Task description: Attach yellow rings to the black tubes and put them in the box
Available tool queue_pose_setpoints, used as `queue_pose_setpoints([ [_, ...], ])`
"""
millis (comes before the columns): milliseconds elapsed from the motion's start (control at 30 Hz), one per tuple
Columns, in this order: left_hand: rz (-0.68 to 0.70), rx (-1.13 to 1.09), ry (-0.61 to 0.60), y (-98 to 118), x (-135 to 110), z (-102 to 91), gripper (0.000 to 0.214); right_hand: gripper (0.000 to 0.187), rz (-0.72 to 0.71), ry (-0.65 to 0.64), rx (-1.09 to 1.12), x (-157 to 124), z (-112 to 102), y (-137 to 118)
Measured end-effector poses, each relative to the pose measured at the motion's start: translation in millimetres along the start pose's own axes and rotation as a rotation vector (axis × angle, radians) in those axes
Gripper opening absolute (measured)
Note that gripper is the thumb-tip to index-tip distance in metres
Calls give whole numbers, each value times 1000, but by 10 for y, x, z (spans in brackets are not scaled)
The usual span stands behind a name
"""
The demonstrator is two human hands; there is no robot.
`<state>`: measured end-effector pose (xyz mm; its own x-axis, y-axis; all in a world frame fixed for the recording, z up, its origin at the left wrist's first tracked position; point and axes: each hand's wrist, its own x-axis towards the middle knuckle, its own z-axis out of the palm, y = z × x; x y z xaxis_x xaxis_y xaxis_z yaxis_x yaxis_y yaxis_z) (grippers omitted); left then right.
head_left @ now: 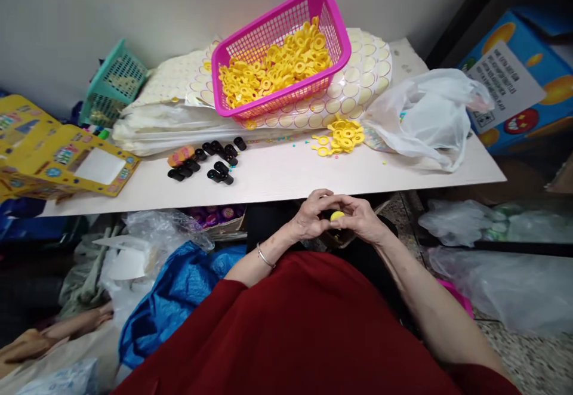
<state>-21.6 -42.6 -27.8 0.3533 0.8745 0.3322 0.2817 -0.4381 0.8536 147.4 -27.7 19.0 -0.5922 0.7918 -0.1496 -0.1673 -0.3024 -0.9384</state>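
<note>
My left hand (311, 216) and my right hand (359, 221) meet in front of my lap, just below the table's near edge. Between their fingertips is a small yellow round piece (336, 216); its underside is hidden by my fingers. Both hands are closed, thumbs and fingers curled around it. Beyond them on the table lies a small heap of yellow plastic ring pieces (344, 137). Several short black cylinders (219, 171) stand and lie to the left, beside an orange and pink piece (181, 156).
A pink basket (281, 104) of yellow ring pieces rests on sheets of round stickers (369, 67). A white plastic bag (430, 114) and blue box (505, 79) are at right. Yellow cartons (67, 153) and a green basket (114, 82) stand left. Below the white table (277, 186) lies a blue bag (174, 293).
</note>
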Motion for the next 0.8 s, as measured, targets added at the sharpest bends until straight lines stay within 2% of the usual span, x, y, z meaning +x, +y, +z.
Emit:
queue_pose_setpoints([
  [133,-21,-58,58,-50,-35,-68,57,60,23,-39,1,45,47,22],
  [233,-16,-40,67,-1,-74,-82,58,60,49,-31,-13,35,41,84],
  [333,80,77,46,84,-151,-184,62,58,75,-47,-166,24,-13,175],
  [367,108,149,84,96,-189,-259,61,58,105,-49,-279,33,-42,216],
  [400,107,240,172,95,-232,-360,56,56,145,-45,-431,51,-73,261],
  [467,-10,455,493,50,-335,-633,42,52,236,-47,-773,114,-130,348],
  [533,-254,651,867,-40,-442,-962,28,50,316,-96,-1022,200,-171,409],
  [567,-373,717,990,-92,-490,-1126,26,51,345,-132,-1080,245,-185,424],
  [667,-636,798,1118,-234,-581,-1527,28,49,383,-209,-1090,366,-216,423],
  [733,-706,762,1135,-302,-590,-1683,34,45,401,-233,-1032,415,-245,418],
  [800,-719,709,1126,-351,-570,-1765,39,40,436,-263,-920,432,-287,434],
])
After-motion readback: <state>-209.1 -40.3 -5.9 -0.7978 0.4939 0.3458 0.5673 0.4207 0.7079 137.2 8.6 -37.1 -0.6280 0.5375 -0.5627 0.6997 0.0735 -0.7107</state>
